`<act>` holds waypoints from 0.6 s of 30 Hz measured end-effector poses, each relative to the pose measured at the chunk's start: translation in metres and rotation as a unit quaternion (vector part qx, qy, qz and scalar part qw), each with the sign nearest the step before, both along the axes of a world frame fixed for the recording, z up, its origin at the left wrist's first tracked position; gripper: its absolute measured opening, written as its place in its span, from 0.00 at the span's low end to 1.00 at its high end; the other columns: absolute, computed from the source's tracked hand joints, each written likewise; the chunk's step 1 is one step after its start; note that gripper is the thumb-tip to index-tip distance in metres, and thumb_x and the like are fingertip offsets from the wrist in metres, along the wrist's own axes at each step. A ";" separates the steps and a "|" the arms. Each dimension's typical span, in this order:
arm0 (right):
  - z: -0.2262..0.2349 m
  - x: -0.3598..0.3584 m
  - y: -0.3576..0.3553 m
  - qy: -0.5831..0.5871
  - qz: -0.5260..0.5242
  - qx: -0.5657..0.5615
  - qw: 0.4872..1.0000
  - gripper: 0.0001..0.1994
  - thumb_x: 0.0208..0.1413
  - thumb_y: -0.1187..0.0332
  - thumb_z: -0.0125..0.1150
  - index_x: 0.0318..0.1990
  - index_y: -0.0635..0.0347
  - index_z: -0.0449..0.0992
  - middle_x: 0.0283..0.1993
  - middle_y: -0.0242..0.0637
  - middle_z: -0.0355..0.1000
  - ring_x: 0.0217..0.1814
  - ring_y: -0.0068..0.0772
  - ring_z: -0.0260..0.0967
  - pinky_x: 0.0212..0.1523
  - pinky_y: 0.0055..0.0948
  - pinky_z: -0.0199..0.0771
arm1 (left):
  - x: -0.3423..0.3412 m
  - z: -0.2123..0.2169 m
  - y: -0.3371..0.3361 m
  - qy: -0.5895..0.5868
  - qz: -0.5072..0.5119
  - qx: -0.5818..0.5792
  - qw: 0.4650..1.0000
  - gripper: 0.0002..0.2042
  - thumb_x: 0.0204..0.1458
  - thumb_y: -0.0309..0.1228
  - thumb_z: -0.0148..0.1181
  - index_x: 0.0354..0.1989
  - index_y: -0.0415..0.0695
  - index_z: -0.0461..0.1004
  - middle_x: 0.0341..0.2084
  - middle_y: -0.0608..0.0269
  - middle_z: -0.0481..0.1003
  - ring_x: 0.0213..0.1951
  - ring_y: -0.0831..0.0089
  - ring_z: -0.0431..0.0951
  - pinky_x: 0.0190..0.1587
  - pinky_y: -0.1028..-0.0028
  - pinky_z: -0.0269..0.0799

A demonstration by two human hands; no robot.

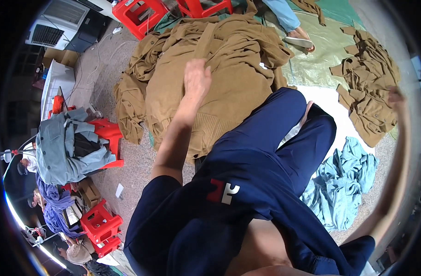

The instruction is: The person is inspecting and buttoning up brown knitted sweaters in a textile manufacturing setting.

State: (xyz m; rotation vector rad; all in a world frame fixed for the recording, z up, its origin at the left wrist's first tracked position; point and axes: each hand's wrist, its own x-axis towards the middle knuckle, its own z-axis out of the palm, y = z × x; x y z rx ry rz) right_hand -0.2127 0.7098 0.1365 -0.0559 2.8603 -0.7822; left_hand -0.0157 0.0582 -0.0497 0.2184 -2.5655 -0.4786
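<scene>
Spread in front of my legs is a large brown knitted cardigan (233, 78), lying on a heap of similar brown garments. My left hand (197, 79) rests on its upper middle, fingers curled down onto a strip of the knit; the fingertips are partly hidden. Out at the far right, my right hand (396, 97) is stretched to the edge of a second pile of brown cardigans (369, 87). Motion smears its fingers, so I cannot make out whether it grips any cloth.
Light blue garments (343, 184) lie by my right leg. A red stool (110, 138) at left bears grey-blue clothing (68, 147); another red stool (100, 223) stands nearer. Beyond the heap are red stools (139, 16) and another person's sandalled foot (300, 39).
</scene>
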 end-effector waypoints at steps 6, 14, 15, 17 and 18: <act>-0.123 0.114 -0.217 -0.163 0.128 -0.227 0.952 0.09 0.57 0.72 0.56 0.43 0.66 0.75 0.33 0.32 0.73 0.31 0.20 0.67 0.33 0.20 0.67 | -0.043 -0.018 -0.015 -0.087 0.076 0.158 0.981 0.14 0.53 0.32 0.57 0.47 0.44 0.78 0.43 0.49 0.78 0.48 0.52 0.76 0.53 0.61 0.69; -0.161 0.157 -0.311 -0.176 0.197 -0.312 0.913 0.08 0.58 0.75 0.55 0.43 0.65 0.76 0.32 0.30 0.72 0.28 0.18 0.66 0.33 0.20 0.68 | -0.070 -0.010 -0.027 -0.228 0.123 0.161 0.952 0.16 0.52 0.37 0.57 0.49 0.53 0.78 0.46 0.55 0.78 0.52 0.54 0.76 0.55 0.60 0.69; -0.168 0.154 -0.317 -0.174 0.196 -0.317 0.911 0.08 0.58 0.75 0.55 0.43 0.65 0.76 0.32 0.30 0.72 0.29 0.18 0.66 0.34 0.19 0.68 | -0.071 -0.010 -0.024 -0.225 0.113 0.146 0.957 0.17 0.53 0.36 0.57 0.51 0.47 0.77 0.44 0.54 0.79 0.50 0.58 0.77 0.53 0.64 0.70; -0.188 0.141 -0.322 -0.123 0.179 -0.329 0.919 0.08 0.58 0.76 0.56 0.43 0.65 0.76 0.31 0.28 0.72 0.31 0.19 0.67 0.37 0.21 0.70 | -0.067 0.002 -0.011 -0.123 0.040 0.368 0.921 0.18 0.55 0.34 0.57 0.53 0.40 0.74 0.42 0.56 0.79 0.47 0.67 0.78 0.51 0.69 0.69; -0.195 0.135 -0.333 -0.050 0.164 -0.332 0.928 0.10 0.55 0.77 0.58 0.45 0.66 0.75 0.34 0.32 0.72 0.36 0.25 0.69 0.42 0.25 0.71 | -0.059 0.004 -0.015 -0.070 -0.008 0.475 0.877 0.12 0.57 0.29 0.55 0.45 0.34 0.74 0.38 0.63 0.77 0.41 0.76 0.74 0.47 0.76 0.69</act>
